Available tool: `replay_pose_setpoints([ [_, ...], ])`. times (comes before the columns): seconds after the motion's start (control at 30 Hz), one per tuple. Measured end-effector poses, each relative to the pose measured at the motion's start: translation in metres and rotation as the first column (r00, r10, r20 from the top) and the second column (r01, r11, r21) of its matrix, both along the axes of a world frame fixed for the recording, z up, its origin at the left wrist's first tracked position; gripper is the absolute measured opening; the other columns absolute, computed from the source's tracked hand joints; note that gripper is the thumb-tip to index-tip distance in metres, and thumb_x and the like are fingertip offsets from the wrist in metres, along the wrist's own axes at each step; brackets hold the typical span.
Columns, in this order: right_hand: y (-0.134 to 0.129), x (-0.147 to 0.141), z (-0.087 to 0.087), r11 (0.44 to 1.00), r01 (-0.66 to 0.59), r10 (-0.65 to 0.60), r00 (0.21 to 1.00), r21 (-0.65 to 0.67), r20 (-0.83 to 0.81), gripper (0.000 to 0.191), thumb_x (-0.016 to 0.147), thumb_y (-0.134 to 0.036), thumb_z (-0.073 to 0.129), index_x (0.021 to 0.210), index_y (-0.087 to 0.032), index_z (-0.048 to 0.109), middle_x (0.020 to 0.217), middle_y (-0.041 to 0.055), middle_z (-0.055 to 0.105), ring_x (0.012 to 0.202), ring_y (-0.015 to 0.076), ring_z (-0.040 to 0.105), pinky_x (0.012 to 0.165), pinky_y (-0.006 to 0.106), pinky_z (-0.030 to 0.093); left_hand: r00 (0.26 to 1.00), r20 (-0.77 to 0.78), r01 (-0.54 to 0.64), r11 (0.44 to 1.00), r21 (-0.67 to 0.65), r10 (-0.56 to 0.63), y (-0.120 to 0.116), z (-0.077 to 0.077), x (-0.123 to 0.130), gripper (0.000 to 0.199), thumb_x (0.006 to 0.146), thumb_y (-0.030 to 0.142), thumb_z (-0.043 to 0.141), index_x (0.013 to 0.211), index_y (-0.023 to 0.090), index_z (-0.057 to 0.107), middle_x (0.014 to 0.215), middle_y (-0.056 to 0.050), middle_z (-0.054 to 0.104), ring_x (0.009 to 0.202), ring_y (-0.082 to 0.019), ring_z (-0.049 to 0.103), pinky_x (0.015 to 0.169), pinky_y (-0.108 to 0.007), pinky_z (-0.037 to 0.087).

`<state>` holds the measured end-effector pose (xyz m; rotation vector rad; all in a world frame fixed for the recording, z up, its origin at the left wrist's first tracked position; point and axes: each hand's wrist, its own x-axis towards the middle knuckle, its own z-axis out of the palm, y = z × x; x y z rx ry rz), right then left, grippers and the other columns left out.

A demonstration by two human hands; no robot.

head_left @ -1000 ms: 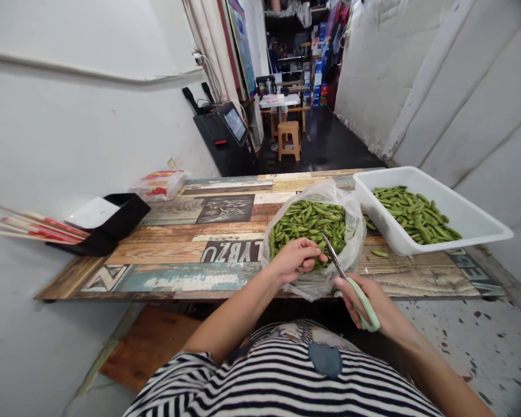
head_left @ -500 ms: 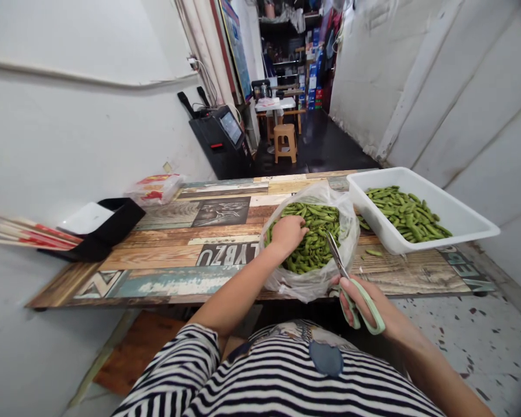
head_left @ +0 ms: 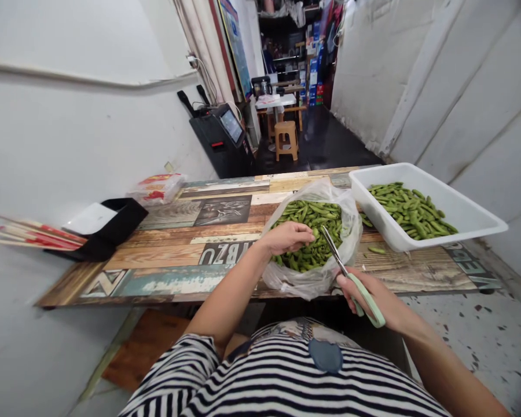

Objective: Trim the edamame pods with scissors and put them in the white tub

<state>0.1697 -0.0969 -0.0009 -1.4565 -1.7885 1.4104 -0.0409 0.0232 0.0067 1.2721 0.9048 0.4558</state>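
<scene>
- presently, pods [head_left: 316, 211] lie heaped in the bag [head_left: 353, 231], which sits open near the table's [head_left: 165, 243] front edge.
- left hand [head_left: 286, 237] is over the heap, fingertips drawn narrow; cannot tell if a pod is gripped.
- right hand [head_left: 373, 292] has its fingers round the handles of the scissors [head_left: 341, 263], tips towards the left hand.
- chief risk, as judged: a nicked fingertip, caused by blades so near it.
- secondary: tips could snag the thin, slack bag; a tug on its rim could spill pods over the edge.
- tray [head_left: 464, 205] stands just beside the bag, also holding pods; its raised wall obstructs a low sideways reach.
- stray pod [head_left: 377, 250] lies on the table by the tray, liable to be overlooked.
- box [head_left: 108, 231] and packet [head_left: 156, 188] are well apart, obstructing nothing.
</scene>
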Motion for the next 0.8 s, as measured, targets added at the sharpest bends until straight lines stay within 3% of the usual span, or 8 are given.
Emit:
replay_pose_setpoints([
  [0.2, 0.005, 0.002, 0.0, 0.999, -0.051, 0.051, 0.999, -0.011, 0.005, 0.043, 0.088, -0.061, 0.042, 0.073, -0.021, 0.046, 0.053, -0.0038, 0.05, 0.047, 0.0113, 0.05, 0.047, 0.023, 0.041, 0.991, -0.083, 0.112, 0.989, 0.092, -0.105, -0.007, 0.002, -0.005, 0.03, 0.064, 0.039, 0.074, 0.074, 0.012, 0.063, 0.048, 0.007, 0.039, 0.04, -0.002, 0.026, 0.04, -0.021, 0.014],
  [0.3, 0.006, 0.005, -0.001, 0.998, -0.064, 0.064, 0.998, -0.011, -0.005, 0.042, 0.087, -0.06, 0.045, 0.074, -0.02, 0.047, 0.053, -0.0047, 0.049, 0.046, 0.0106, 0.049, 0.046, 0.023, 0.041, 0.983, -0.165, 0.109, 0.981, 0.158, -0.082, -0.011, 0.005, -0.005, 0.034, 0.064, 0.04, 0.074, 0.08, 0.01, 0.07, 0.047, 0.006, 0.04, 0.042, -0.003, 0.027, 0.041, -0.021, 0.016],
  [0.6, 0.005, 0.007, 0.005, 0.995, -0.09, 0.089, 0.996, -0.033, -0.02, 0.038, 0.086, -0.056, 0.049, 0.085, -0.018, 0.054, 0.059, -0.0045, 0.049, 0.049, 0.0101, 0.049, 0.047, 0.022, 0.041, 0.992, -0.122, 0.059, 0.99, 0.124, -0.044, -0.012, 0.005, -0.007, 0.031, 0.064, 0.038, 0.073, 0.074, 0.009, 0.071, 0.043, 0.006, 0.037, 0.04, -0.003, 0.025, 0.041, -0.021, 0.016],
  [0.8, 0.004, 0.004, 0.008, 0.998, -0.007, 0.008, 1.0, -0.063, 0.029, 0.042, 0.082, -0.058, 0.053, 0.066, -0.02, 0.049, 0.042, -0.0071, 0.044, 0.036, 0.0091, 0.043, 0.036, 0.02, 0.032, 0.991, -0.121, 0.065, 0.992, 0.108, -0.051, -0.012, 0.005, -0.007, 0.029, 0.063, 0.035, 0.075, 0.074, 0.01, 0.069, 0.043, 0.006, 0.039, 0.04, -0.003, 0.028, 0.04, -0.021, 0.016],
])
